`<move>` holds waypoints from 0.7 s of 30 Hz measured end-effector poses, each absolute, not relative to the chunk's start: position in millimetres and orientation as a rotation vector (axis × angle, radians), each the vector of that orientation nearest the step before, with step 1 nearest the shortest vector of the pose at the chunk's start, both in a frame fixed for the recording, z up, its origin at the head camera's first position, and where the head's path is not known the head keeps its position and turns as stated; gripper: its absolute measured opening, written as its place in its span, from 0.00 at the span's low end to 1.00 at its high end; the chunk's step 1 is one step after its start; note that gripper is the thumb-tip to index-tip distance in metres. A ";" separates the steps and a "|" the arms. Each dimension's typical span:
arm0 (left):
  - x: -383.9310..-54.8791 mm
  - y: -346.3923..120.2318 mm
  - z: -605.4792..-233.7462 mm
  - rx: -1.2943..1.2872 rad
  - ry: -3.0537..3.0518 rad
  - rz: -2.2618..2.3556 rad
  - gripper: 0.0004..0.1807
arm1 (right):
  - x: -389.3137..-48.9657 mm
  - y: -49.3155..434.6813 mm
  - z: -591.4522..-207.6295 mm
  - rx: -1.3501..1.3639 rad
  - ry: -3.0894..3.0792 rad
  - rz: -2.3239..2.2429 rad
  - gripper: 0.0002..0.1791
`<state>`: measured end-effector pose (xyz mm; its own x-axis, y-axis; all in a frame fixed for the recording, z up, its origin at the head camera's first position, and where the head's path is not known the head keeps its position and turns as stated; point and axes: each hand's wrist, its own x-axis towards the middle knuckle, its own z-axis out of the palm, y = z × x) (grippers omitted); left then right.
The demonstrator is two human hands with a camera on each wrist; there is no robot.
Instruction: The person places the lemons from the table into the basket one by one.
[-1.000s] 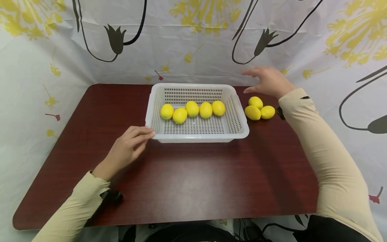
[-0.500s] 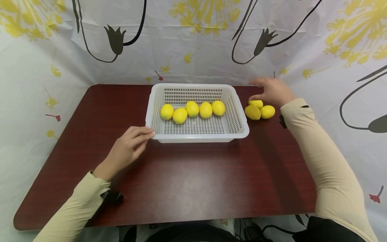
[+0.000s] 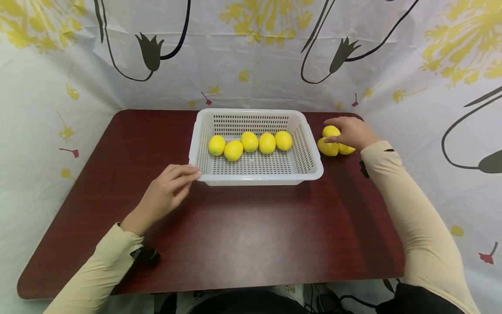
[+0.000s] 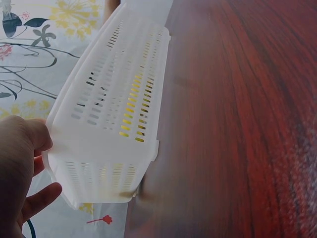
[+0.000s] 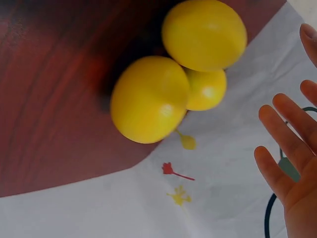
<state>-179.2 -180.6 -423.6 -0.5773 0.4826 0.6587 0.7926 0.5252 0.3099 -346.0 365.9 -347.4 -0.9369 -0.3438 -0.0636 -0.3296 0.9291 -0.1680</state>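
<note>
A white slotted plastic basket (image 3: 259, 177) stands at the back middle of the table, with several yellow lemons (image 3: 249, 141) in a loose row inside. My left hand (image 3: 164, 189) pinches the basket's front left corner; the left wrist view has the thumb and fingers (image 4: 41, 199) at its rim. To the basket's right, three lemons sit in a cluster, a front one (image 3: 327, 147), a rear one (image 3: 331, 131) and a right one partly hidden by my right hand (image 3: 351, 132). That hand hovers over them, its fingers spread (image 5: 277, 129) and holding nothing.
The dark red wooden table (image 3: 251, 235) has its back and right edges close to a white patterned cloth (image 3: 251, 65). The lemon cluster lies near the table's back right corner. Cables (image 3: 361, 296) hang below the front edge.
My right hand first moved right, away from the basket's back right side, then came down toward the lemon cluster. The left hand and basket have stayed in place.
</note>
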 end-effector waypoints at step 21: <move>-178.6 -180.7 -423.2 -1.041 -2.261 -0.829 0.24 | -343.2 368.6 -379.9 -0.457 3.022 -0.111 0.37</move>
<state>-178.6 -180.7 -423.2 -0.5744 0.4828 0.6610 0.7957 0.5188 0.3125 -343.2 368.6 -379.9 -0.9519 -0.2981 -0.0709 -0.2920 0.9527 -0.0842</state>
